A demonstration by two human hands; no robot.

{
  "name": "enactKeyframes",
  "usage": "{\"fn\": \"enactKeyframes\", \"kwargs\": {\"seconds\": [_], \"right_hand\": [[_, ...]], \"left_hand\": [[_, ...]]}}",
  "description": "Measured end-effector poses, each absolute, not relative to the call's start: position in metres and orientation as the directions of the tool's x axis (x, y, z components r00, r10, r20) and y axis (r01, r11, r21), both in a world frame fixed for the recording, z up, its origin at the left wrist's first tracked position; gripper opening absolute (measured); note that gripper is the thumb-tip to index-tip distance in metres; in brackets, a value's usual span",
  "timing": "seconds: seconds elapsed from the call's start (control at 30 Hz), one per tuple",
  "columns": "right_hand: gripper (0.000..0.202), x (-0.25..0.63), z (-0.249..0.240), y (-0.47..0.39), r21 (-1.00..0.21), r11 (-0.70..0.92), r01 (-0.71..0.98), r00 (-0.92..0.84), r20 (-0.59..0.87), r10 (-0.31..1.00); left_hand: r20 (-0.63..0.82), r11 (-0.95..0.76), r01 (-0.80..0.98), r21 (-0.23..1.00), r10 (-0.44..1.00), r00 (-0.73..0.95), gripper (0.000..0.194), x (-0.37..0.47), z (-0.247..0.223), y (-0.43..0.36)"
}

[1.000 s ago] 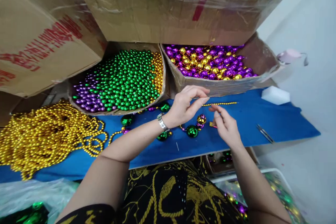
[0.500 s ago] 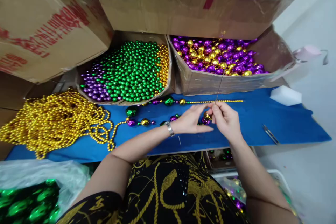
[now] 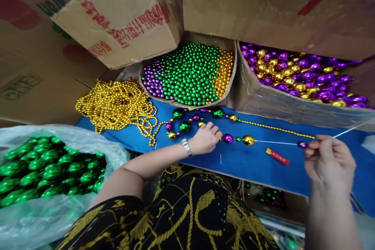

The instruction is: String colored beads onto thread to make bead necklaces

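A glossy strand of purple, green and gold beads [image 3: 228, 138] is laid, looped at nine o'clock, on blue cloth [image 3: 249, 168]; its white cord [image 3: 275, 142] is stretched straight towards three o'clock, where a purple bead [image 3: 301, 144] is carried.

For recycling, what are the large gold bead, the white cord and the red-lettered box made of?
Gold bead: glossy, likely metallic-coated plastic, given its mirror-like highlights.
White cord: thin, pulled straight; synthetic or cotton, I can't tell.
Box: matt brown cardboard, by its flat panels.
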State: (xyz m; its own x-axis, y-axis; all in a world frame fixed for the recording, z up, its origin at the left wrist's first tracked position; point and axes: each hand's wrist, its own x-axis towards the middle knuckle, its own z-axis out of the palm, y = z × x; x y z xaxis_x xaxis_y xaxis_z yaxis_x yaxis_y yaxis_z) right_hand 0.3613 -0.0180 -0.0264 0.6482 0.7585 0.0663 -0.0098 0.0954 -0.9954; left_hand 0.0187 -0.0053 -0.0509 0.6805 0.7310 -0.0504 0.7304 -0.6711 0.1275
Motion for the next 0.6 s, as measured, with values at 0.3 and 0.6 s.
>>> {"fn": "enactKeyframes", "kwargs": {"seconds": [0.3, 0.6], "right_hand": [[0.051, 0.327, -0.055, -0.001, -0.994, 0.079, -0.081, 0.627, 0.011, 0.779], [0.033, 0.322, -0.058, 0.025, -0.98, 0.117, -0.159, 0.733, -0.038, 0.68]], "left_hand": [[-0.058, -0.556, 0.827, -0.085, 0.831, 0.553, 0.025, -0.057, -0.058, -0.007], [-0.109, -0.373, 0.925, -0.075, 0.925, 0.364, 0.022, -0.096, -0.06, -0.012]]}}
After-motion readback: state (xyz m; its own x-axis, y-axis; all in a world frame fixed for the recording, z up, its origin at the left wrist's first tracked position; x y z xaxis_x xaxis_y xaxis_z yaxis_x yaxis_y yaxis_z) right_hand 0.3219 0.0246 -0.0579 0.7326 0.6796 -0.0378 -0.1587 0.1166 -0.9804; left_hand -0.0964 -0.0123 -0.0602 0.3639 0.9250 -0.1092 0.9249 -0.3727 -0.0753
